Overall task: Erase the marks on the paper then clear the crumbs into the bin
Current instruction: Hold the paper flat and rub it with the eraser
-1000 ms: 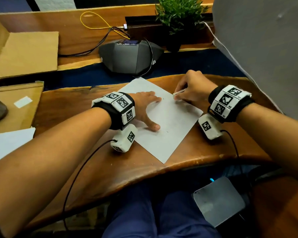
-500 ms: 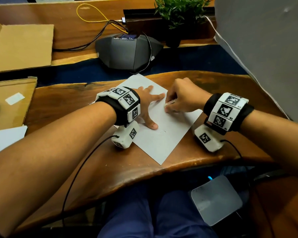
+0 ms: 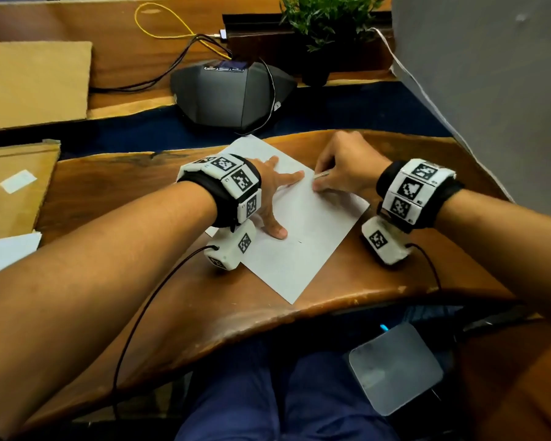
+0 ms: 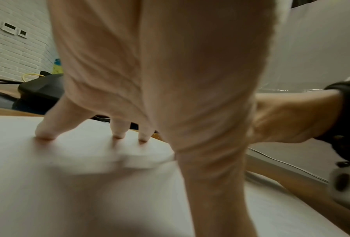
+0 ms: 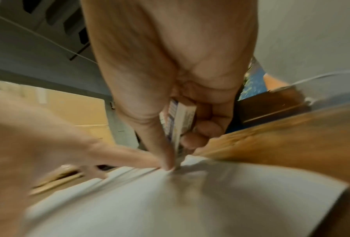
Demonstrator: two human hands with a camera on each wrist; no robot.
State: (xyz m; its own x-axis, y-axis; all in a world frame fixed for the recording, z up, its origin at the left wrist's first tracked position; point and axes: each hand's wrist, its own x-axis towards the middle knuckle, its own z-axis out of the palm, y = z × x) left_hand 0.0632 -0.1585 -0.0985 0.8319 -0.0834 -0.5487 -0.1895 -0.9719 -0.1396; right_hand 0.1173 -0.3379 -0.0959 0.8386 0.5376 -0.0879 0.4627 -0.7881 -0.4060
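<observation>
White paper [image 3: 303, 230] lies askew on the wooden desk [image 3: 124, 198] under both hands in the head view. The left hand [image 3: 271, 192] is spread flat on it, fingers straight and splayed, thumb pointing toward the near edge. The right hand [image 3: 347, 168] is curled round an eraser [image 3: 321, 176], whose pale end pokes out toward the left fingertips, just beside them. The sheet looks plain, with one tiny dark speck near the thumb. Its near corner stops short of the desk's front edge; bare wood lies on both sides. A grey bin [image 3: 395, 370] sits below the desk, right of the knees.

From the left wrist, the left fingertips [image 4: 46, 134] press straight down on the sheet [image 4: 68, 192], palm arched above it. The right hand [image 4: 287, 117] rests close beside it.

From the right wrist, the fingers [image 5: 202, 133] and thumb pinch the eraser [image 5: 182, 118], a white block in a blue-printed sleeve, its tip touching the paper [image 5: 170, 200] near the sheet's far edge. A left finger [image 5: 125, 157] lies right against it. The view is blurred.
</observation>
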